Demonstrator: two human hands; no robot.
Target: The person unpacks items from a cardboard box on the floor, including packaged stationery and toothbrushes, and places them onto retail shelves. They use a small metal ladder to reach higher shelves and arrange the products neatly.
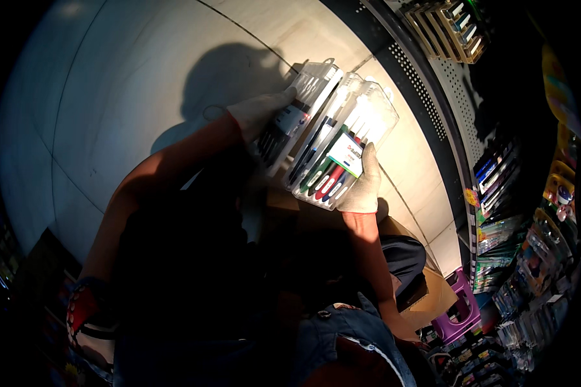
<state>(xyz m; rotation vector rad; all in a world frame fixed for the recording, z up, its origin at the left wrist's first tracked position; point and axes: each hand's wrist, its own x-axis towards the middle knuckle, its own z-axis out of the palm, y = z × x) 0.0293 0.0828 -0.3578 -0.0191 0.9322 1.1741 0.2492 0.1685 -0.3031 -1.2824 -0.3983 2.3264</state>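
Note:
Both of my hands wear pale knit gloves with red cuffs. My left hand (264, 112) grips a clear plastic case of dark pens (290, 121) by its outer side, tilted away from the others. In my right hand (365, 186) is a clear case of green, red and blue markers or pens (336, 167), with a white printed label. Another clear case with dark and blue pens (314, 140) stands between them, close against the right one. Glare covers the upper part of the right case.
Tiled floor (140, 63) lies beyond my hands. Along the right runs a black perforated metal shelf (416, 92) with pen boxes (448, 31) and packaged stationery (498, 232). An open cardboard box (431, 300) and a purple plastic stool (460, 309) stand at lower right.

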